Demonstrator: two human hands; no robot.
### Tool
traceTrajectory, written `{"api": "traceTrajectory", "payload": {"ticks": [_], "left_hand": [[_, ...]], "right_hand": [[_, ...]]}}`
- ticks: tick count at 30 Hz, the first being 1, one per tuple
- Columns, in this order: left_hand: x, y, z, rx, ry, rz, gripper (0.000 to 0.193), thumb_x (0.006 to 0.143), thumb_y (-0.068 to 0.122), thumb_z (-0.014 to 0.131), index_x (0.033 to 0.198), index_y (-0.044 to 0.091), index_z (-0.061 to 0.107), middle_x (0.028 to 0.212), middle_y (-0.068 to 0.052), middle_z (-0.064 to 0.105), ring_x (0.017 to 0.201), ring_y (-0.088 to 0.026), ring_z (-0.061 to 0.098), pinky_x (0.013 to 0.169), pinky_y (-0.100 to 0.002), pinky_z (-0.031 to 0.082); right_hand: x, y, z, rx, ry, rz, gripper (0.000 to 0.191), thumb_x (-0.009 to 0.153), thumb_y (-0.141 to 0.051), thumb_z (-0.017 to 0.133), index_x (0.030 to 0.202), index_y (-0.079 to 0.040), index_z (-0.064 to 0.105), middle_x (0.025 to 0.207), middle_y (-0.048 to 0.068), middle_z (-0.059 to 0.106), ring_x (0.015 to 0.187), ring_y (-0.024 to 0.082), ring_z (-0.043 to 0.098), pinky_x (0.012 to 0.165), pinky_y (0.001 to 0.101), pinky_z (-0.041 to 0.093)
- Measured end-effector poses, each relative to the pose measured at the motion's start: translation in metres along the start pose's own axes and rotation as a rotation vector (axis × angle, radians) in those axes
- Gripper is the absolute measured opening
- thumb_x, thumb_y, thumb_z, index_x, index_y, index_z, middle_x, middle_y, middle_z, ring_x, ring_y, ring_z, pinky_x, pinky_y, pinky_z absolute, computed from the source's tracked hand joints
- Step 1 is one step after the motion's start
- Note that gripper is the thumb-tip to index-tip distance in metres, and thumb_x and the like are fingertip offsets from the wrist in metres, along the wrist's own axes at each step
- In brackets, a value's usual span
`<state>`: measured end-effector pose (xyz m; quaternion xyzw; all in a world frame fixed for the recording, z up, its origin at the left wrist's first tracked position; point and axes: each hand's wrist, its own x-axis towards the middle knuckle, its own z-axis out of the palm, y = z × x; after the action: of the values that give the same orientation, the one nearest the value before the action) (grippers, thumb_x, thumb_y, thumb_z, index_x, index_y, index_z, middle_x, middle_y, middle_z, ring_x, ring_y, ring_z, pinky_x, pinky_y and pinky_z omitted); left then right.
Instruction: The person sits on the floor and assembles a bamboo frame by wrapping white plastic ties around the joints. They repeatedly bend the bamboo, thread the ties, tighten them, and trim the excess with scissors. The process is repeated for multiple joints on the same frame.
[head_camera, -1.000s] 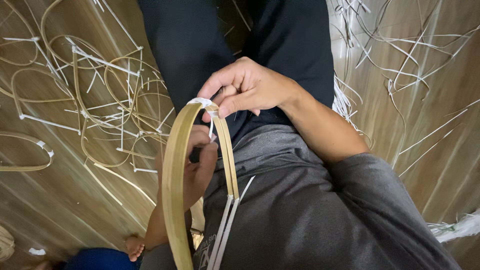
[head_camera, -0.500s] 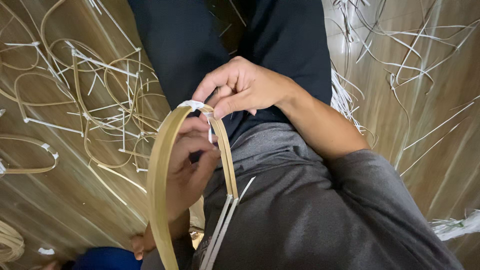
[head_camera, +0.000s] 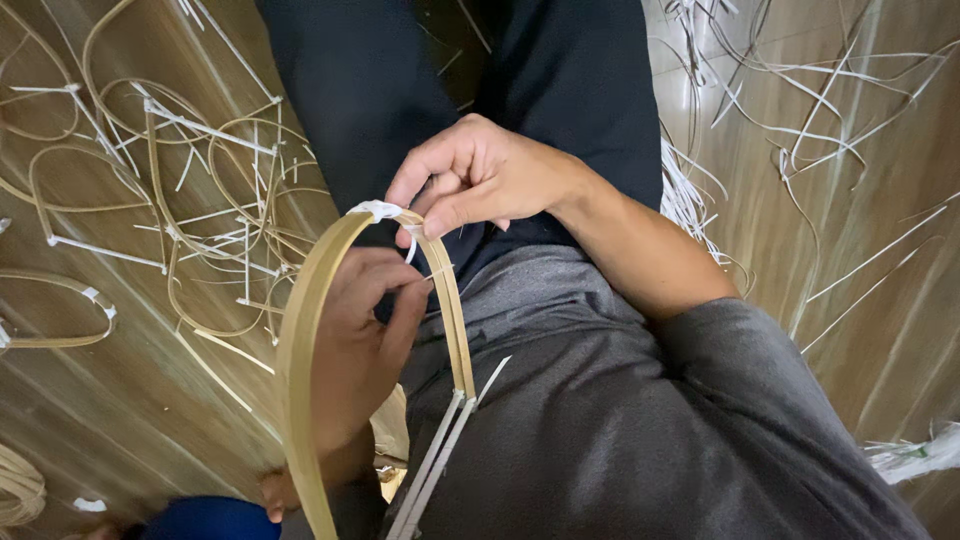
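- Over my lap, near the middle of the view, I hold a bent bamboo strip (head_camera: 300, 360) that forms a tall narrow loop with its top pointing away from me.
- My right hand (head_camera: 480, 175) sits at the far end of the loop, with thumb and forefinger pinched narrow on the white binding (head_camera: 378, 210) wrapped round the top of the bend.
- My left hand (head_camera: 355, 340) lies inside the loop, just below the binding, fingers curled and closed about the right side of the strip; the wide left side of the strip crosses in front of my wrist.
- Down the right side of the loop, two thin white ties (head_camera: 440, 450) hang from a lower joint and trail toward the near edge, lying against my grey sleeve (head_camera: 640, 430).
- Behind my hands, my dark trousers (head_camera: 520, 70) fill the far middle.
- Off to the left, on the wooden floor (head_camera: 120, 400), lie many finished bamboo loops (head_camera: 60, 310) tied with white bands, tangled among loose white offcuts.
- Off to the right, more thin white strips (head_camera: 800, 100) lie scattered across the floor, some bunched just beside my right forearm.
- At the near left edge, a blue object (head_camera: 210, 520) shows partly; I cannot tell what it is.
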<state>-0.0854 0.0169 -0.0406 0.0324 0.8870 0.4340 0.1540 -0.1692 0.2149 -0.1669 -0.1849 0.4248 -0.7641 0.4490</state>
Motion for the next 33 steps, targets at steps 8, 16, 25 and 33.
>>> {"api": "traceTrajectory", "payload": {"ticks": [8, 16, 25, 33], "left_hand": [[-0.006, 0.002, 0.003, 0.268, 0.117, 0.188, 0.012, 0.094, -0.001, 0.073, 0.1, 0.007, 0.065, 0.089, -0.009, 0.06, 0.079, -0.024, 0.062, 0.068, -0.037, 0.049], [-0.007, -0.005, 0.001, 0.445, 0.122, 0.309, 0.015, 0.095, 0.007, 0.079, 0.1, 0.007, 0.065, 0.097, -0.008, 0.058, 0.089, -0.028, 0.06, 0.076, -0.04, 0.048], [-0.003, -0.01, -0.004, 0.614, 0.188, 0.472, 0.011, 0.098, 0.01, 0.077, 0.108, 0.007, 0.073, 0.119, -0.014, 0.058, 0.105, -0.033, 0.057, 0.09, -0.046, 0.045], [0.001, -0.005, -0.009, 0.651, 0.117, 0.523, 0.01, 0.1, 0.014, 0.074, 0.103, 0.006, 0.069, 0.123, -0.014, 0.059, 0.11, -0.032, 0.061, 0.094, -0.044, 0.049]], "right_hand": [[0.001, 0.0, -0.001, 0.039, -0.002, -0.015, 0.03, 0.098, -0.003, 0.072, 0.127, 0.005, 0.067, 0.109, 0.011, 0.079, 0.075, 0.002, 0.072, 0.04, 0.0139, 0.038], [-0.001, 0.001, -0.002, 0.038, 0.007, -0.035, 0.028, 0.099, -0.004, 0.072, 0.125, 0.005, 0.067, 0.11, 0.012, 0.079, 0.079, 0.004, 0.074, 0.041, 0.0143, 0.039], [0.001, 0.001, -0.003, 0.021, -0.001, -0.061, 0.03, 0.099, -0.005, 0.072, 0.127, 0.005, 0.067, 0.11, 0.011, 0.079, 0.073, 0.002, 0.072, 0.041, 0.0144, 0.038], [0.001, 0.001, -0.004, -0.004, 0.012, -0.009, 0.032, 0.097, -0.006, 0.073, 0.127, 0.004, 0.066, 0.109, 0.009, 0.079, 0.072, 0.001, 0.07, 0.041, 0.0152, 0.039]]}}
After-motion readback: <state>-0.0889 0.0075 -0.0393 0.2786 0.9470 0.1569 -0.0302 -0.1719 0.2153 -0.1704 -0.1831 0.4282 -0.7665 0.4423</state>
